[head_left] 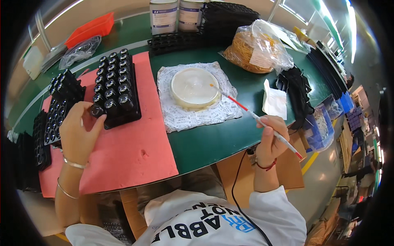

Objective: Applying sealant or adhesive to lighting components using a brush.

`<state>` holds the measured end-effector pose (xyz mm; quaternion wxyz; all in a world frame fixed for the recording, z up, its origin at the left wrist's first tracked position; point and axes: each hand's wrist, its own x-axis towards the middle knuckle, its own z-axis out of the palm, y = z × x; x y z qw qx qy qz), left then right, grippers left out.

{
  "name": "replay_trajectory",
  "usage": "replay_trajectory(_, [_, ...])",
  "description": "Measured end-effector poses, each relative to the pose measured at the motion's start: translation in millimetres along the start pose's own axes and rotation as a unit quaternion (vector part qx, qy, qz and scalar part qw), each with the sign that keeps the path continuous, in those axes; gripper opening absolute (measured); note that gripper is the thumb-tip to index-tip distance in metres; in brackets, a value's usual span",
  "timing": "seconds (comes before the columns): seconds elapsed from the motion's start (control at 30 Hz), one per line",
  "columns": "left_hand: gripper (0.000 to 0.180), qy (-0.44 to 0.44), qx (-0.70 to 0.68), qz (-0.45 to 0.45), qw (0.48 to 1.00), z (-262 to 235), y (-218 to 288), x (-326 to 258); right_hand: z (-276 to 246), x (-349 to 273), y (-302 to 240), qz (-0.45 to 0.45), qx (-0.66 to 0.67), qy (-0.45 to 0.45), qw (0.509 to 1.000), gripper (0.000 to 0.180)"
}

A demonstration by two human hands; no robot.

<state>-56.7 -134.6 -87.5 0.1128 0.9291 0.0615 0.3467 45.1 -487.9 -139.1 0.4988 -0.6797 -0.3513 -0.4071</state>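
Between the thumb and fingers of my left hand (pixel 77 133) is a small black cylindrical part (pixel 96 110). It is at the near left corner of a black tray (pixel 136 107) holding rows of similar shiny-topped parts (pixel 111 83). My right hand (pixel 271 139) grips a thin red-and-white brush (pixel 242 105) like a pen. Its yellowish tip is over a round, shallow dish (pixel 175 96) of whitish material; I cannot tell whether it touches the surface. Under the dish lies a printed white paper sheet (pixel 170 123).
More black trays (pixel 55 123) stand at the left, beside a pink mat (pixel 143 151). Two white cans (pixel 164 18), stacked black trays (pixel 230 18) and a bag of yellowish bands (pixel 254 49) line the back. A white tissue (pixel 274 100) and black cloth (pixel 295 90) lie right.
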Motion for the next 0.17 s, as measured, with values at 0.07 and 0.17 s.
replay_trajectory(0.07, [0.027, 0.015, -0.022, 0.042, 0.999, -8.8, 17.0, -0.9, 4.9, -1.3, 0.4, 0.007, 0.003, -0.012, 1.000, 0.010])
replay_trajectory(0.17, [0.031, 0.000, -0.074, 0.159, 0.984, -6.2, 24.1, -4.1, 15.3, -2.5, -3.8, -0.005, 0.005, -0.016, 1.000, 0.009])
